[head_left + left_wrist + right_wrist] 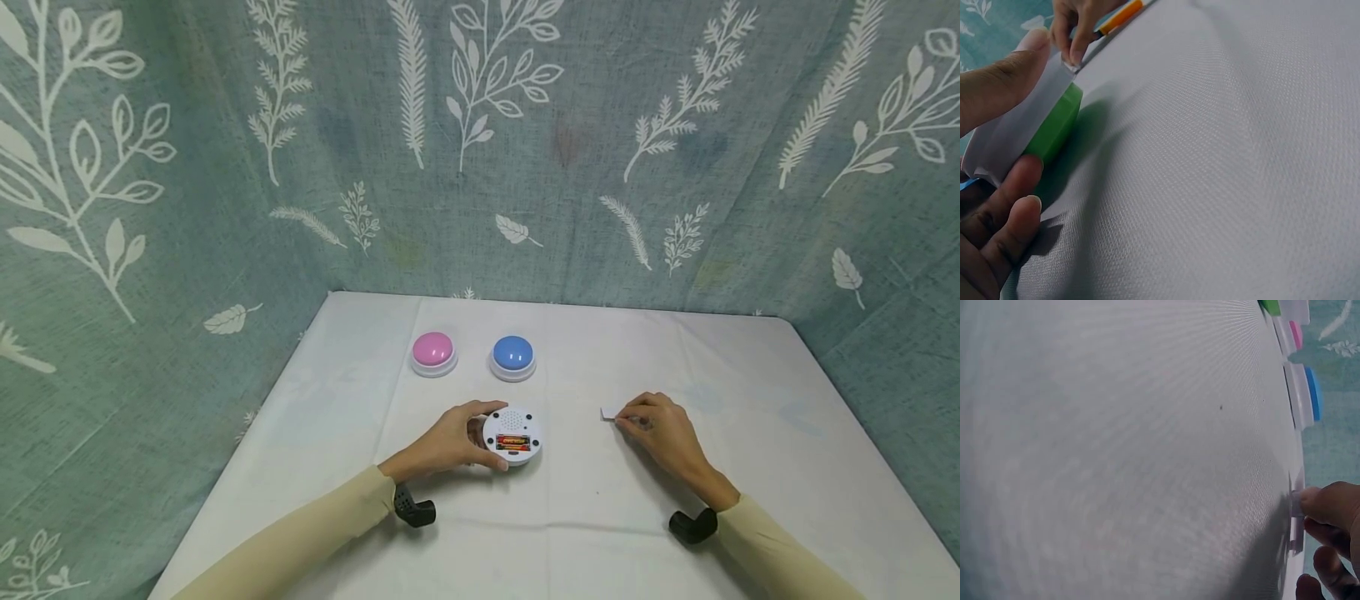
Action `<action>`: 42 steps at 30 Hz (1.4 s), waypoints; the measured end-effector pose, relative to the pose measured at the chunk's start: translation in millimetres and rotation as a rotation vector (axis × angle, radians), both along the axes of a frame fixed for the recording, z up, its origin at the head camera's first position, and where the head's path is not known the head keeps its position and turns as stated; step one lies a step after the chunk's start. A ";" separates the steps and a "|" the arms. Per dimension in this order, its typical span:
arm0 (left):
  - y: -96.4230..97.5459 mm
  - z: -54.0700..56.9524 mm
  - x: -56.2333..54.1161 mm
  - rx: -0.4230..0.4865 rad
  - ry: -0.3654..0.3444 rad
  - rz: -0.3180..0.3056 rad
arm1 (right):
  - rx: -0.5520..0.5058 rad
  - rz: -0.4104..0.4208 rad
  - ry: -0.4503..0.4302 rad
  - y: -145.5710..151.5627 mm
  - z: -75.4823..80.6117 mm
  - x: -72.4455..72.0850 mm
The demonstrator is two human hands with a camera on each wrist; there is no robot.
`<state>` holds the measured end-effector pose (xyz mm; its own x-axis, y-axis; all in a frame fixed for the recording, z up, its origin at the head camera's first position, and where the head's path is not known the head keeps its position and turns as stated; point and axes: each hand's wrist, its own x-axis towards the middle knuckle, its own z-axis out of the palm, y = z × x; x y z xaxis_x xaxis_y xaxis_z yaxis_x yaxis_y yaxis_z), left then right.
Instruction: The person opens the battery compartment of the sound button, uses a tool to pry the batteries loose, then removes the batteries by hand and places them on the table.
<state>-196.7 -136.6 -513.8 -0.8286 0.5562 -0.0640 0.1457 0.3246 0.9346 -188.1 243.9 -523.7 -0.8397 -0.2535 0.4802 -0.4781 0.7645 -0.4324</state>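
Fingers of L hand (452,437) grasp white device (516,419), batts (513,442) facing up, green dome (1057,128) below, over worktop (600,537) ctr; R hand's (666,433) pinch small pale piece (606,416) well apart, to its R.

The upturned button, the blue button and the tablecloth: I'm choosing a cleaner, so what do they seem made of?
The upturned button looks like hard white plastic underneath, smooth with small moulded holes. The blue button is probably plastic, its dome glossy, with bright highlights. The tablecloth seems to be matte woven fabric: the left wrist view shows its weave, not the fibre.
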 end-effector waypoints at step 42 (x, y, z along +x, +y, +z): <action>-3.1 4.5 -3.6 0.027 -0.115 -0.039 | 0.015 -0.216 -0.187 51.9 25.3 48.4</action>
